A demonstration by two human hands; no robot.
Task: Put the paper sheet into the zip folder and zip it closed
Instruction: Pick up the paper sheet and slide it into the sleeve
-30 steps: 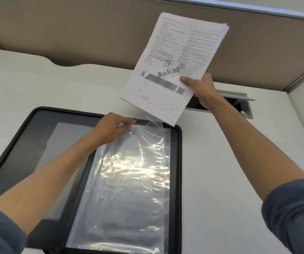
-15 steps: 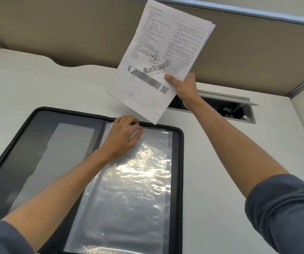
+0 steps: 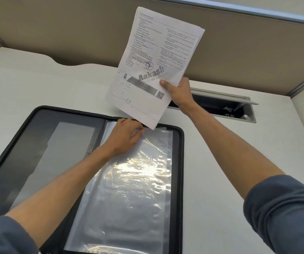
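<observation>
The zip folder [image 3: 43, 143] lies open flat on the white table [image 3: 220, 171], with its clear plastic sleeve [image 3: 129, 189] on the right half. The right hand [image 3: 179, 93] grips the paper sheet [image 3: 156, 61] at its lower right edge, thumb on the printed face, holding it raised above the folder's far edge. The left hand [image 3: 124, 137] rests on the sleeve's top edge, fingers curled at the opening; whether they pinch the plastic cannot be determined.

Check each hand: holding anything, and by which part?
Right hand pinches the printed paper sheets at their lower right edge. Left hand rests at the clear plastic sleeve's top edge; grip cannot be told.
</observation>
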